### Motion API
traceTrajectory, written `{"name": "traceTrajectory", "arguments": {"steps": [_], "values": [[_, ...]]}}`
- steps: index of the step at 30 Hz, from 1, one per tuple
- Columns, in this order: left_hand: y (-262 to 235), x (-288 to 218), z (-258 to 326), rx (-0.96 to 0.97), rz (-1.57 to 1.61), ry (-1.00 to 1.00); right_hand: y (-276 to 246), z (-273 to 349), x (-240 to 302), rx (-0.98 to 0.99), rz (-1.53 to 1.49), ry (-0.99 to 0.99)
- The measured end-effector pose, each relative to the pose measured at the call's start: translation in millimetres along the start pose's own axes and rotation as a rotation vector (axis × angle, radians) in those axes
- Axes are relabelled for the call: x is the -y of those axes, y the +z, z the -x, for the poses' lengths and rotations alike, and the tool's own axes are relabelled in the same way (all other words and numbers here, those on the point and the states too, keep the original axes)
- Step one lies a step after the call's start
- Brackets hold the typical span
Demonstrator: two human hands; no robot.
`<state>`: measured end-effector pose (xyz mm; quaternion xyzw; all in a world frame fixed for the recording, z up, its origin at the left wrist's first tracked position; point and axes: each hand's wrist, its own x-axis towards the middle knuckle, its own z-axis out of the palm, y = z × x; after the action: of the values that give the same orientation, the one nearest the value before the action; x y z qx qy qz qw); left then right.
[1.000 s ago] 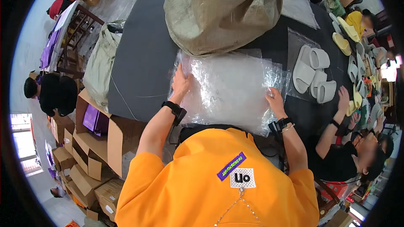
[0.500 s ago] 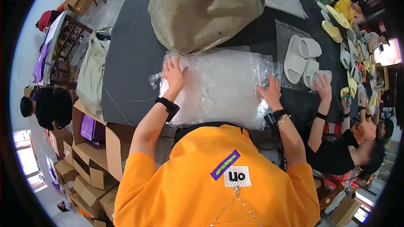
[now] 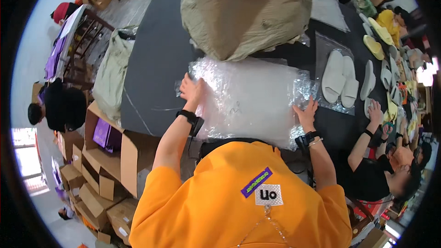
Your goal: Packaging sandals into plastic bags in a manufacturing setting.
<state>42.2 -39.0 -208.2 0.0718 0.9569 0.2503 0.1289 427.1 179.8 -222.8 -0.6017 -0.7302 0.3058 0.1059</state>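
i'm watching both hands working a clear bubble wrap sheet [image 3: 250, 101], which is lying flat on the dark worktop [image 3: 156, 64] right in front of the orange shirt [image 3: 239, 197]. the left hand [image 3: 192, 89] is pressing on the sheet's left edge, fingers spread and flat, gripping nothing. the right hand [image 3: 307, 112] is resting on the sheet's right edge the same way, palm down, fingers splayed, nothing pinched that i can see. judging by the placement, the hands are sitting at opposite edges to be keeping the sheet stretched and smoothed.

beyond the sheet's far edge a big olive sack [image 3: 248, 9] is bulging, touching or overlapping that edge; i cannot tell which. to the right of the sheet, a pair of white slippers [image 3: 340, 80] is lying on a clear bag, just beside it. further right of the sheet, more slippers in yellow and white are lining the worktop rim, too small to sort. a co-worker's hand [image 3: 375, 112] is reaching in right of the sheet, near those slippers. left of the sheet, below the worktop edge, cardboard boxes [image 3: 101, 156] are standing open.

the sheet's near edge is hiding behind the shirt, and i cannot be making out whether anything is lying under the wrap. both thumbs are partly hidden.
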Motion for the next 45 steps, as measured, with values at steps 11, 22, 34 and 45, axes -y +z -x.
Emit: {"name": "traceTrajectory", "arguments": {"steps": [11,22,34,45], "values": [[12.7,-21.5,-4.5,0.355,0.38,0.223,2.9,-6.7,34.0,0.139,-0.344,0.061],[-14.3,-59.2,4.1,-0.267,0.029,0.81,-23.2,27.0,56.6,-0.03,0.258,-0.439],[11.6,-144.0,11.0,0.023,-0.098,0.529,-14.1,56.6,53.6,0.339,0.359,-0.527],[-65.0,-113.4,-35.1,-0.246,0.293,0.747,-19.7,41.9,56.7,0.476,0.323,-0.459]]}}
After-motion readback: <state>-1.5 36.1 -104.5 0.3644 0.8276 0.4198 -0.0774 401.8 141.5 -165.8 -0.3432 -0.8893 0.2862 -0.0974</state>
